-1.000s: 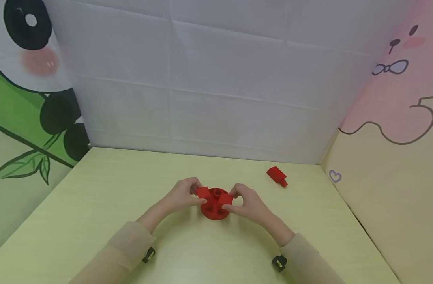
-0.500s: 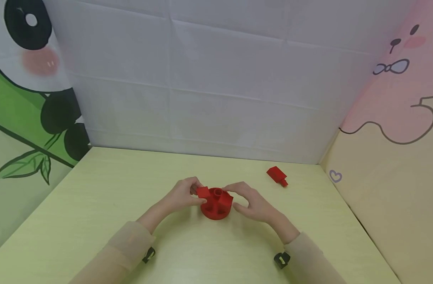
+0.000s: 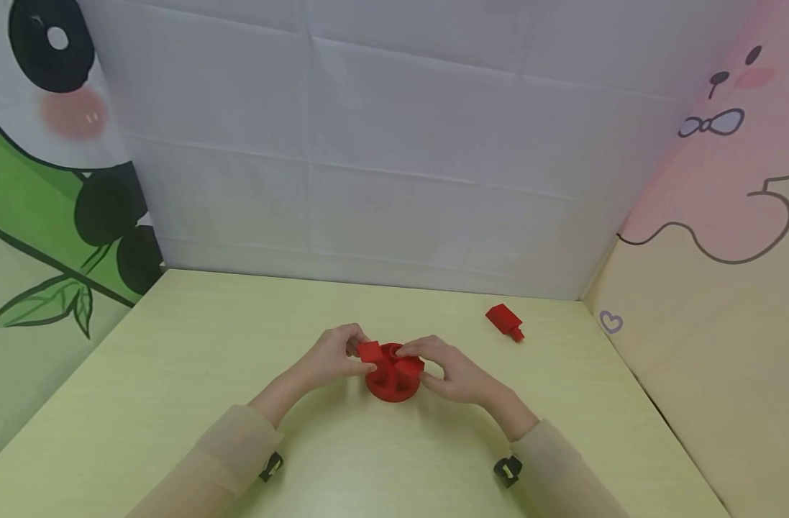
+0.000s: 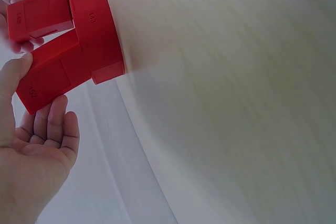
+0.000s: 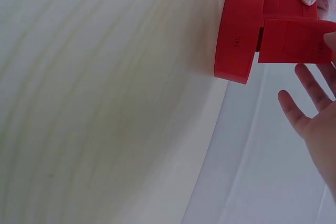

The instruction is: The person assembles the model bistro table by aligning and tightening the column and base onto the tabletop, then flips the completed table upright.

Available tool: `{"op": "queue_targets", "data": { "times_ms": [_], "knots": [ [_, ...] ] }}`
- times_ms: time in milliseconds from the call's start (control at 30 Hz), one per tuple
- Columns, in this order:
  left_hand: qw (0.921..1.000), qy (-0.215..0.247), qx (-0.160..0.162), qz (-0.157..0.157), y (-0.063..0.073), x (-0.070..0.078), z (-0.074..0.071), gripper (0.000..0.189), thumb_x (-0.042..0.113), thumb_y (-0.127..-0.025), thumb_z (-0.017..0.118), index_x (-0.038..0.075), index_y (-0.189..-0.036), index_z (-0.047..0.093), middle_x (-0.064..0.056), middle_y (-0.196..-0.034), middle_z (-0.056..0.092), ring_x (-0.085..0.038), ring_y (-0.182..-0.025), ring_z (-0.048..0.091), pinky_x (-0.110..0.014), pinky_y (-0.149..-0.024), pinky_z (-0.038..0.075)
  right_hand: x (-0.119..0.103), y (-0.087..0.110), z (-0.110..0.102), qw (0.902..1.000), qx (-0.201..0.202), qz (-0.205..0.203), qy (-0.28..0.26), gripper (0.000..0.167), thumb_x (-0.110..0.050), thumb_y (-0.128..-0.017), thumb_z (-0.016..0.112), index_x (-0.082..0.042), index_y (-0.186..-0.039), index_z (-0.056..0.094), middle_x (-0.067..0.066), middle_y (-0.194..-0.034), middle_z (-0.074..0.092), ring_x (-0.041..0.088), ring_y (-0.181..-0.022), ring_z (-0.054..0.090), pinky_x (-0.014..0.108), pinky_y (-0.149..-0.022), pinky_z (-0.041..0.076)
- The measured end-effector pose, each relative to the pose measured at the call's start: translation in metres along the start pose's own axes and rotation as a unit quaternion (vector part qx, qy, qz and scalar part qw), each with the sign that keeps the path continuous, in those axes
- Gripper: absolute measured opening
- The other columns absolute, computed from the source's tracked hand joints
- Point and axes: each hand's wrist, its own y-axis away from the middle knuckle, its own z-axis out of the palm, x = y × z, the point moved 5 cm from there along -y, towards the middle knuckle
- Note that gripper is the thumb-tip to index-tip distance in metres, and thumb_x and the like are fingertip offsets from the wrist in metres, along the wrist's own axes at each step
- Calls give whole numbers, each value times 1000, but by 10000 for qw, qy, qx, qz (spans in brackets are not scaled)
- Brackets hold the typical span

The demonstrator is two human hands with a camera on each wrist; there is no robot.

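A round red base [image 3: 393, 393] with open slots and a raised ring stands on the table. My left hand [image 3: 334, 354] pinches a red block [image 4: 55, 72] marked 152 between thumb and fingers, on the base's left side. On the right side, a second red block [image 5: 296, 40] stands up from the base. My right hand [image 3: 455, 370] holds this one, its thumb at the near right side and its fingers reaching across the top toward the ring. In the left wrist view, both blocks lean slightly apart, their lower ends at the base.
Farther back on the right lies another red block [image 3: 504, 319] with a narrow stub at one end. A white cloth wall [image 3: 381, 180] closes off the table's back edge. Printed cartoon panels stand at the left [image 3: 57, 216] and right [image 3: 705, 324].
My right hand lets go of the right block, its fingers spreading away, then comes back onto it with the fingers farther over the top. My left hand stays on its block.
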Motion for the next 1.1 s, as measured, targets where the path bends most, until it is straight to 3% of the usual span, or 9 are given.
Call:
{"op": "queue_targets", "data": {
  "times_ms": [300, 500, 700, 800, 900, 1100],
  "knots": [
    [10000, -9, 18, 71, 0, 0, 0, 31, 19, -75, 80, 9, -96, 60, 2, -87, 62, -14, -80, 57, -28, -73, 50, 6, -5, 0, 9960, 338, 807, 159, 36, -22, -87, 67, -14, -122, 59, -5, -115, 60, 18, -112, 52, 39, -93, 48],
    [10000, -21, 23, 0, -1, -1, 0, 31, 20, -75, 80, 9, -97, 60, 2, -88, 62, -14, -80, 57, -27, -72, 49, 7, -8, 0, 9859, 668, 1534, 61, 38, -26, -82, 74, -14, -115, 62, -4, -104, 60, 25, -103, 55, 45, -86, 50],
    [10000, -70, 43, 20, 0, 1, 0, 31, 19, -75, 80, 9, -97, 60, 2, -88, 62, -14, -80, 57, -27, -73, 50, 7, -11, 2, 9743, 904, 2003, 504, 39, -28, -78, 78, -13, -110, 62, -5, -93, 58, 19, -91, 55, 31, -74, 51],
    [10000, -60, 41, 11, 1, 2, -1, 31, 19, -75, 80, 9, -97, 60, 1, -88, 63, -14, -80, 58, -27, -73, 50, 6, -11, 3, 9710, 922, 2097, 680, 39, -30, -77, 78, -14, -109, 62, -6, -91, 58, 13, -88, 53, 26, -71, 49],
    [10000, -24, 37, -28, 1, 2, 0, 32, 19, -75, 80, 9, -97, 60, 1, -88, 63, -15, -81, 58, -27, -72, 50, 5, -11, 3, 9708, 939, 2109, 656, 40, -31, -77, 78, -13, -109, 62, -5, -93, 59, 16, -90, 55, 28, -74, 50],
    [10000, -6, 25, -44, 1, 1, 0, 32, 19, -75, 80, 9, -98, 60, 1, -89, 63, -19, -83, 59, -27, -72, 50, 6, -10, 2, 9768, 804, 1936, 433, 52, -35, -79, 76, -15, -123, 57, -3, -113, 59, 21, -109, 53, 37, -88, 49]
  ]
}}
